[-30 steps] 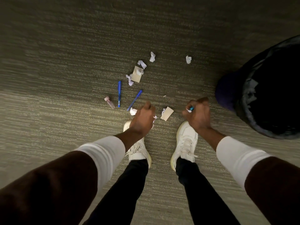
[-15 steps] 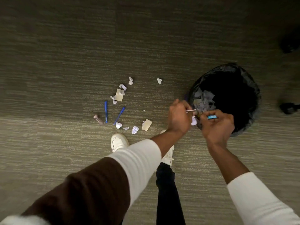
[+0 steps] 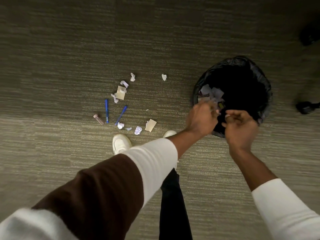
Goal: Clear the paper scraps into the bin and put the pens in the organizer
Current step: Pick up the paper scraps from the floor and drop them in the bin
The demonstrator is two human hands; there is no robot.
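A black-lined bin (image 3: pixel 265 94) stands on the carpet at the right, with paper scraps (image 3: pixel 212 93) lying inside it. My left hand (image 3: pixel 201 118) and my right hand (image 3: pixel 240 130) hover together over its near rim, both blurred. The left fingers are spread, with pale bits at their tips. The right fingers are curled, and what they hold is hidden. Two blue pens (image 3: pixel 106 110) (image 3: pixel 121 115) and a pinkish pen (image 3: pixel 99 119) lie on the floor to the left. Several crumpled white scraps (image 3: pixel 138 130) and two tan pieces (image 3: pixel 150 125) (image 3: pixel 120 93) surround them.
My white shoe (image 3: pixel 121 142) stands just below the scraps, and the other shoe's toe (image 3: pixel 169 133) shows beside my left wrist. Dark objects (image 3: pixel 306 107) (image 3: pixel 310 35) sit on the carpet at the far right. No organizer is in view.
I rose from crouching over the scraps and turned right. Both hands moved from the floor to the bin's rim. The blue item seen in my right hand no longer shows.
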